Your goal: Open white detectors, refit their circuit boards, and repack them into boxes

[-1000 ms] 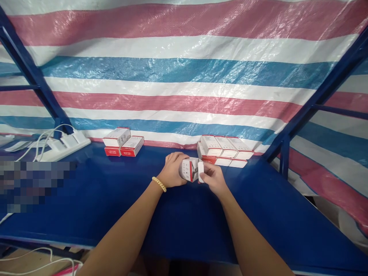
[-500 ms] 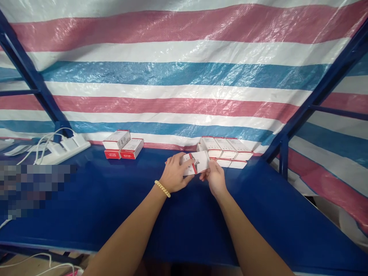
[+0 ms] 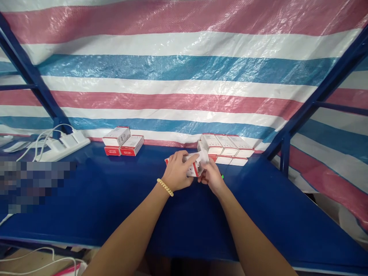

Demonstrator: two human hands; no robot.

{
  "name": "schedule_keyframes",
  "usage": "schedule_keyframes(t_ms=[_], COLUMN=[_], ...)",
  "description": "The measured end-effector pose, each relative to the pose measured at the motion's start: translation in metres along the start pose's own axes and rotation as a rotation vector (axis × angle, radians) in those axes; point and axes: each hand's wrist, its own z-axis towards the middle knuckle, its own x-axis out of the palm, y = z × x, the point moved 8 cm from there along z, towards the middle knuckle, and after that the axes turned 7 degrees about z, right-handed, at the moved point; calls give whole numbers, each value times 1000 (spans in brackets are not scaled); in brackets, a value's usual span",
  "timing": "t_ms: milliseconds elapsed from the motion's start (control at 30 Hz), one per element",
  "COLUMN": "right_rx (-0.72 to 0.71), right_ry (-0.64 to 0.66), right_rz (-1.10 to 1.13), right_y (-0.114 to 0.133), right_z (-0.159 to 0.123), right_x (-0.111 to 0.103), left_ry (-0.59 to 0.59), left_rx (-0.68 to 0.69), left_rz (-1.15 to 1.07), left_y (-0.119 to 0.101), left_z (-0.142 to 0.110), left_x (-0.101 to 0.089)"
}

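My left hand [image 3: 178,168] is closed around a small white and red cardboard box [image 3: 193,168], held above the blue table. The box's right end is open, with a white flap [image 3: 203,156] standing up there. My right hand [image 3: 212,174] is closed at this open end, thumb and fingers against the flap; what lies under its fingers is hidden. A bit of bright green [image 3: 222,176] shows at the right hand's outer edge, too small to name. A yellow coiled band [image 3: 165,187] circles my left wrist.
Several similar boxes [image 3: 227,145] are stacked at the back right of the blue table [image 3: 120,203]. A smaller stack [image 3: 123,141] stands back left. Farther left lies a white power strip [image 3: 64,147] with plugs and cables. Striped sheeting [image 3: 178,69] and blue posts [image 3: 301,115] bound the table.
The box's right end, flat and closed half a second ago, is now open with its flap lifted. My right hand has shifted slightly left and down. The green bit has come into sight.
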Motion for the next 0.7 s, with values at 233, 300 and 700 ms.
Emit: schedule_keyframes(t_ms=[233,300,700], right_rx=[-67,-85,-185], right_ry=[157,156,49], right_rz=[146,126,-256], right_y=[7,8,0], right_z=[-2,-1,1], right_x=[6,6,1], left_ry=[-80,-61,-36], left_rx=[22,8,-197], left_rz=[-59,-47,-4], left_y=[6,8,22], left_z=[-3,-3,1], left_x=[-2,-1,-7])
